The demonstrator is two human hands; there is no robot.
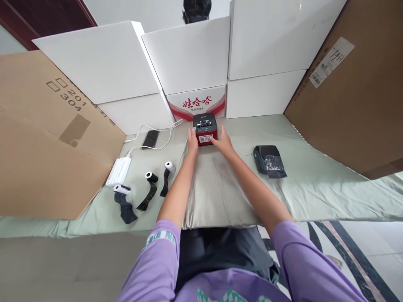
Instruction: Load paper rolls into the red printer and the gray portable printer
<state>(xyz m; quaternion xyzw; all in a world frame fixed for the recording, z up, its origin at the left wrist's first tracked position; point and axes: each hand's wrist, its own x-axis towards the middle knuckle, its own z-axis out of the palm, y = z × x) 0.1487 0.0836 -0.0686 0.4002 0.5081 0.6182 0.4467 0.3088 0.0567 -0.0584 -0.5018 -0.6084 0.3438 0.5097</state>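
A small thermal printer (206,129), black on top with a red body, stands at the back of the cloth-covered table. A white label is on its front, and dark printed paper shows at its top slot. My left hand (192,141) lies along the printer's left side with the fingers stretched forward. On the other side, my right hand (224,143) has its thumb at the front label and its fingers spread, with a gap between them and the right side. Farther right lies a black portable printer (268,161) with a dark printed strip coming out.
On the left lie several partly unrolled paper rolls (151,177), a white power bank (119,172), a dark phone (150,139) and a white cable (170,136). White boxes (189,58) and brown cardboard panels (349,92) wall the table. A person's head (197,9) shows above.
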